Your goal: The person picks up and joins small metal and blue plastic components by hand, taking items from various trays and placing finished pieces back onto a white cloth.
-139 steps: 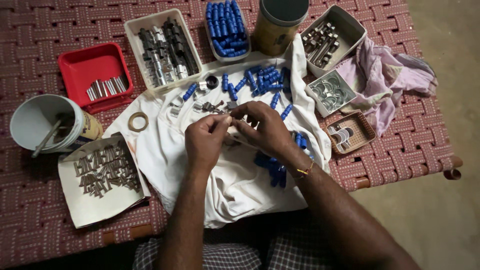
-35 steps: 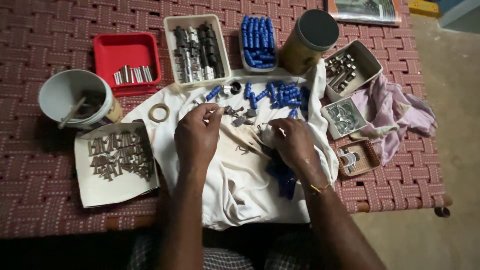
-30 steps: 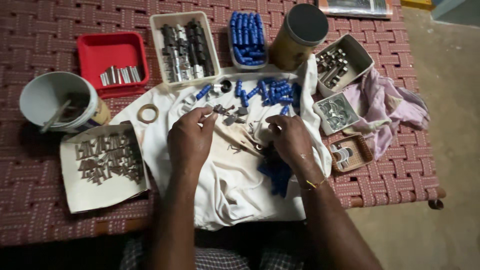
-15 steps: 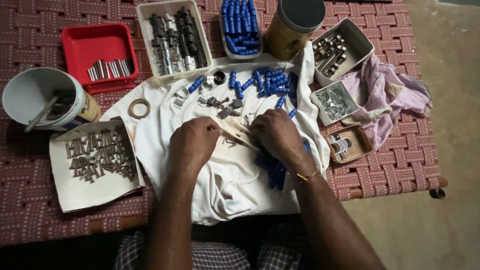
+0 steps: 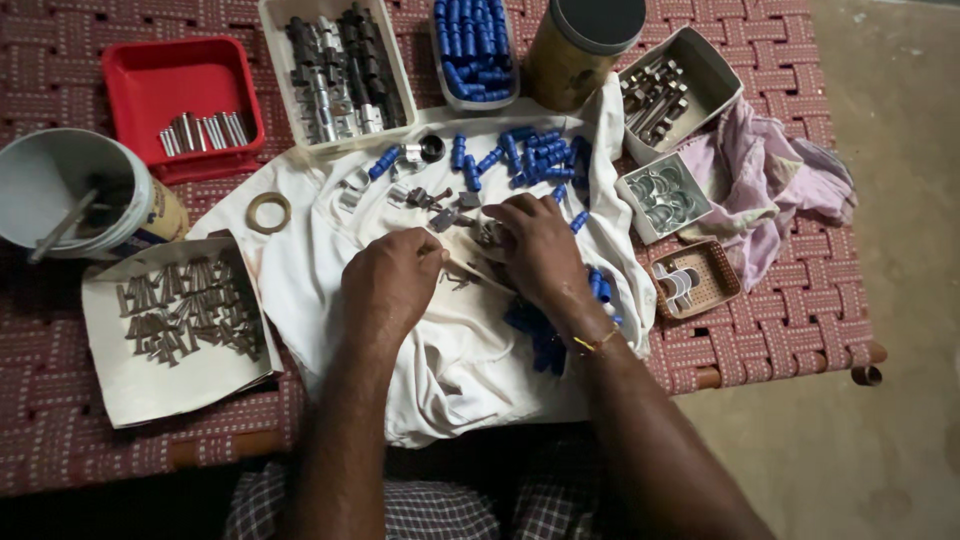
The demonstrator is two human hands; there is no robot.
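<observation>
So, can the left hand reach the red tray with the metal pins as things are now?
Probably yes. The left hand rests on the white cloth, and the red tray lies open, up and to its left, with only bare cloth and woven surface between.

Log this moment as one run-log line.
left hand: on white cloth | right hand: pinching small metal parts | blue pieces: scattered beyond

A white round plastic bucket [image 5: 75, 190] with a yellowish printed label [image 5: 165, 215] on its side stands at the left edge of the frame. A tan cylindrical jar [image 5: 578, 45] with a dark lid stands at upper centre-right.
</observation>
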